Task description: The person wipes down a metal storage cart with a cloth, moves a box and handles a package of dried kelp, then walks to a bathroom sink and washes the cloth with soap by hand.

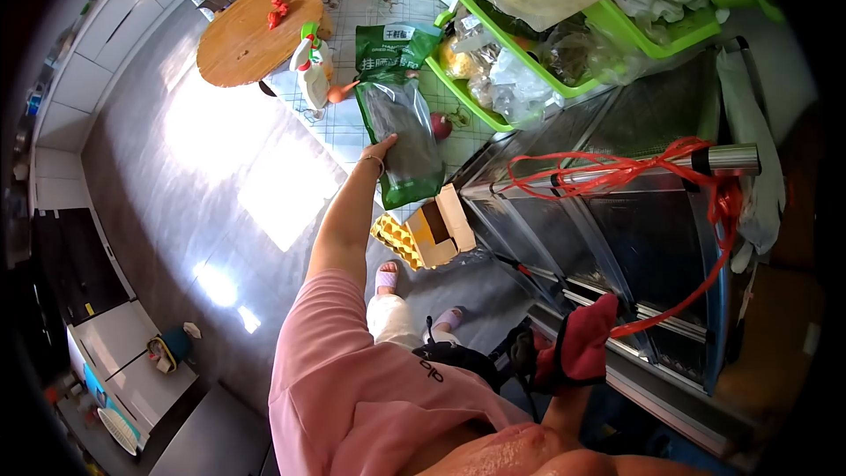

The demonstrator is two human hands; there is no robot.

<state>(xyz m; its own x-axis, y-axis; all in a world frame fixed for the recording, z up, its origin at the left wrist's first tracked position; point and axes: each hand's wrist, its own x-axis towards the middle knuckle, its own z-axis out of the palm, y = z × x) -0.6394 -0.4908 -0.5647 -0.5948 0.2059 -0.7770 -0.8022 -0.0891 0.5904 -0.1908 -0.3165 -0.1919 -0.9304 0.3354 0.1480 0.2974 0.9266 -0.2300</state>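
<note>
My left hand reaches forward and pinches the left edge of a large green plastic bag with a clear window, lying on the patterned tabletop. A dark red onion sits at the bag's right side. Left of the bag are a small orange object and a white spray bottle with green and red parts. My right forearm is low at the right; a red and black cloth item covers my right hand, whose fingers are hidden.
Green baskets full of plastic bags stand at the back right. A round wooden board lies at the back left. An open cardboard box and yellow egg tray are below the table edge. Red ribbon hangs from a metal ladder.
</note>
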